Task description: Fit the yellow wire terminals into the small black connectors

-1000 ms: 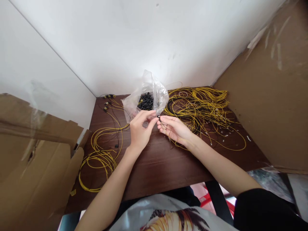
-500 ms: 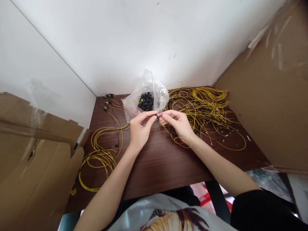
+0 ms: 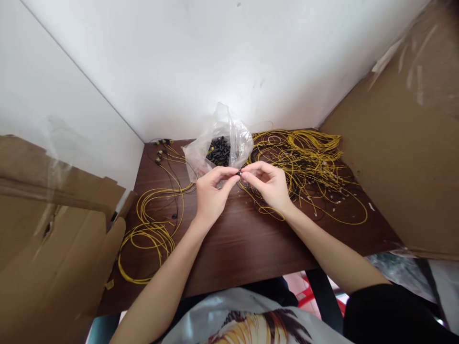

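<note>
A small black connector piece point(image 3: 239, 173) is pinched between my two hands, just in front of the clear plastic bag. Thumb and forefinger of my left hand point(image 3: 214, 191) close on its left side. From the right, the thumb and fingertips of my right hand point(image 3: 268, 185) press together at the same piece, hiding most of it. A yellow wire point(image 3: 253, 195) runs beneath my right hand and loops near the wrist; whether it joins the black piece is hidden. Behind the fingers, the open plastic bag point(image 3: 241, 143) holds many similar black pieces point(image 3: 218, 150).
A large tangle of yellow wires point(image 3: 308, 153) covers the table's back right. Coiled yellow wires point(image 3: 143, 239) lie at the left, with black ends point(image 3: 159, 154) toward the back. Cardboard point(image 3: 53, 229) stands left, more cardboard point(image 3: 398, 143) right, and a white wall point(image 3: 201, 62) behind the brown table point(image 3: 247, 248).
My left hand has shifted slightly right, and both hands' fingertips have come together around the black connector piece. The wires and bag lie as before.
</note>
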Motion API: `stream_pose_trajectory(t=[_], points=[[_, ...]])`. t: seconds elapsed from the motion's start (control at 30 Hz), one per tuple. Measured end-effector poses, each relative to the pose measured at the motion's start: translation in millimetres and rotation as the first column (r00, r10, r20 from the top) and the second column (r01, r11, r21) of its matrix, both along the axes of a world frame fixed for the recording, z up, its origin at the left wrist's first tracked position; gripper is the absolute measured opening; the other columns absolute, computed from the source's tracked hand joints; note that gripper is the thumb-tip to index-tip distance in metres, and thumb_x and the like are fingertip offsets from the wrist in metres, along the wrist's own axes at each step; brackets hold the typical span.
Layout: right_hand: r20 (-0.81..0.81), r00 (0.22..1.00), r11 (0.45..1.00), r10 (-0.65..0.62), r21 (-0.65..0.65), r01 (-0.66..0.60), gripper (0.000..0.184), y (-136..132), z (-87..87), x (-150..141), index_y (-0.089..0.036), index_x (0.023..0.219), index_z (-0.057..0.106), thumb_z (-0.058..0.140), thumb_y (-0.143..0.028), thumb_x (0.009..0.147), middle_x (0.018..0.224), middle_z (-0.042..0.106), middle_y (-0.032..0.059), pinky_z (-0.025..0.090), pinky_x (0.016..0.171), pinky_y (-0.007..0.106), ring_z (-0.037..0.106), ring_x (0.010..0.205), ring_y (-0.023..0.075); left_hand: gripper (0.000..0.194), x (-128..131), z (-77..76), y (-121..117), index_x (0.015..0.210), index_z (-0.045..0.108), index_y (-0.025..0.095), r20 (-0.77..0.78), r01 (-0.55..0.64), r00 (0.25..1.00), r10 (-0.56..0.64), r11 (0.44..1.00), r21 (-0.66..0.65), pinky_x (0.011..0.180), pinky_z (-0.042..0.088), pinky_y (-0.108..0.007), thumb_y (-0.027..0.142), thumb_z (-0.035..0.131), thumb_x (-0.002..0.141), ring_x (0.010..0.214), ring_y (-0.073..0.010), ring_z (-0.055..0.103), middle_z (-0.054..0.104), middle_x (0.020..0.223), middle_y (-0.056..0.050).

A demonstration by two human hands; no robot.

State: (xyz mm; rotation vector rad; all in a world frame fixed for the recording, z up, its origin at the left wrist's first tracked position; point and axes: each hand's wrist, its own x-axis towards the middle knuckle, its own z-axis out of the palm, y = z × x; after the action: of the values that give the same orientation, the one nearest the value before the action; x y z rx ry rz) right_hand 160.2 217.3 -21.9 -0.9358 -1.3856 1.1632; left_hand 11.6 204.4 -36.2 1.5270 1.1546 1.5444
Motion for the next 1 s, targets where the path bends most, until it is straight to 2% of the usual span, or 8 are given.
stream_pose_trajectory(t=[0.2, 0.43, 1.0], points=[[0.024, 1.0, 1.0, 0.005, 0.027, -0.006, 0.011, -0.6, -1.3, 1.3, -0.021, 0.08, 0.068, 0.069, -0.032, 0.077, 0.072, 0.066, 0.001, 0.048, 0.068, 0.031, 0.059, 0.066, 0.0148, 0.009, 1.0, 0.3, -1.0, 0.082, 0.071, 0.018, 0.012, -0.011, 1.0, 0.011, 1.0, 0.019, 0.076, 0.056, -0.028, 0.023, 0.072, 0.074, 0.077, -0.0148, 0.067, 0.071, 0.082, -0.003], [-0.006, 1.0, 1.0, 0.018, -0.021, -0.018, 0.014, -1.3, -3.3, -1.4, -0.02, 0.079, 0.066, 0.069, -0.033, 0.077, 0.07, 0.065, 0.0005, 0.048, 0.065, 0.03, 0.059, 0.064, 0.0139, 0.009, 1.5, 0.9, -2.2, 0.081, 0.071, 0.018, 0.008, -0.02, 1.0, 0.019, 1.0, 0.019, 0.077, 0.055, -0.029, 0.024, 0.071, 0.075, 0.078, -0.0154, 0.066, 0.07, 0.081, -0.003], [0.025, 0.999, 0.999, 0.037, 0.039, -0.038, 0.012, -1.5, -5.7, -1.0, -0.02, 0.079, 0.066, 0.067, -0.032, 0.08, 0.072, 0.064, 0.0004, 0.047, 0.065, 0.029, 0.057, 0.065, 0.0133, 0.007, 0.7, 1.3, -3.5, 0.08, 0.072, 0.019, -0.044, -0.033, 0.998, 0.036, 0.998, 0.062, 0.075, 0.054, -0.029, 0.022, 0.072, 0.074, 0.077, -0.0157, 0.066, 0.07, 0.082, -0.004]])
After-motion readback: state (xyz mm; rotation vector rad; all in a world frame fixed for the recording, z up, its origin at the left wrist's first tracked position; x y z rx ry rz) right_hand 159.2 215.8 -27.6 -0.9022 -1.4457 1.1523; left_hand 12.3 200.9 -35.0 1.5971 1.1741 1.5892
